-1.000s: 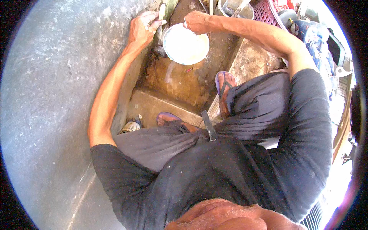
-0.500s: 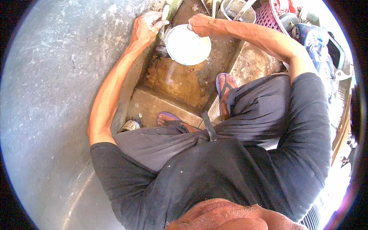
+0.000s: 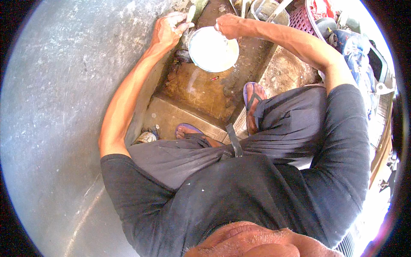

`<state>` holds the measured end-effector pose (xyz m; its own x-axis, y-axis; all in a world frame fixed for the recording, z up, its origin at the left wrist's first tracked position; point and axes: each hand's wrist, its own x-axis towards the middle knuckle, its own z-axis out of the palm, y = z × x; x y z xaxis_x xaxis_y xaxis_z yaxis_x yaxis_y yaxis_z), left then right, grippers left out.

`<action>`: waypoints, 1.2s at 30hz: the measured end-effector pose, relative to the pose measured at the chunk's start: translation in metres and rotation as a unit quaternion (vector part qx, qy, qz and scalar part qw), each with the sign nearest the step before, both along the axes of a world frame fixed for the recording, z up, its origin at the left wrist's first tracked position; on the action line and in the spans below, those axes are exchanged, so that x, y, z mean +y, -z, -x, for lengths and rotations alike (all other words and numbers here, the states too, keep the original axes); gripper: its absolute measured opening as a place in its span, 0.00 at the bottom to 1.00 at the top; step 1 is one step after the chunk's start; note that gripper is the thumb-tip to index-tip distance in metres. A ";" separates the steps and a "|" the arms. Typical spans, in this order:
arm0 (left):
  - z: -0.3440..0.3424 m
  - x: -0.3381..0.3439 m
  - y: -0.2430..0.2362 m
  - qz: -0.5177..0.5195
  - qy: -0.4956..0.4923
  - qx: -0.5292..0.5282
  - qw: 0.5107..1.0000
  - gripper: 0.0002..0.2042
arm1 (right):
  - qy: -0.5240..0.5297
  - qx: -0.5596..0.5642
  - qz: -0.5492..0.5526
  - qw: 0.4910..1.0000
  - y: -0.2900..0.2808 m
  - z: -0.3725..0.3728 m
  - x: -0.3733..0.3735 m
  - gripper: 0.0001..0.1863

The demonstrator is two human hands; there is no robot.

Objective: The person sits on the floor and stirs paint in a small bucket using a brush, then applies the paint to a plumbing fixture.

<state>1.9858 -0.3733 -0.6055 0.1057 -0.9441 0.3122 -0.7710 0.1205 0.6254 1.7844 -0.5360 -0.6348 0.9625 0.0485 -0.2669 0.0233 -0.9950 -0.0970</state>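
Observation:
My left hand (image 3: 168, 31) is closed round a slim tool with an off-white handle (image 3: 191, 13). Its lower end is too unclear to name the tool. White smears mark the fingers. Just right of it is a round white bucket (image 3: 209, 60) with bright white stuff (image 3: 212, 46) inside, washed out by glare. My right hand (image 3: 230, 26) is closed at the bucket's far right rim, fingertips whitened and reaching over the edge. They seem to grip the rim, though the hand partly hides the contact.
A smooth grey wall (image 3: 64, 107) rises along my left. Below the bucket lies a stained, sunken floor (image 3: 201, 92) with a tiled ledge (image 3: 184, 118) nearer me. Far right stand a grimy tub (image 3: 280, 17) with tools and a pink basket (image 3: 302, 21). A small can (image 3: 146, 137) sits by my left knee.
The view has shifted slightly, carrying everything a little to the right. Both hands keep nearly the same places at the bucket and on the tool.

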 end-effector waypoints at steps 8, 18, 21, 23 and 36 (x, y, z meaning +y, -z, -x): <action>0.006 -0.012 -0.001 0.004 0.014 0.005 1.000 0.12 | -0.015 -0.110 -0.129 0.985 0.029 -0.001 0.033 0.10; 0.004 -0.001 -0.011 0.015 0.002 -0.007 1.000 0.12 | 0.014 -0.085 0.016 0.996 0.000 -0.002 0.016 0.08; 0.007 -0.002 -0.018 -0.001 0.007 0.012 1.000 0.13 | 0.009 -0.119 -0.068 0.990 0.013 -0.007 0.036 0.09; 0.008 -0.004 -0.016 0.003 0.012 0.001 1.000 0.13 | -0.113 -0.176 -0.091 0.974 0.024 0.000 0.039 0.10; 0.004 -0.003 -0.016 -0.002 0.010 -0.016 1.000 0.14 | 0.000 -0.116 -0.083 0.990 0.009 -0.007 0.036 0.09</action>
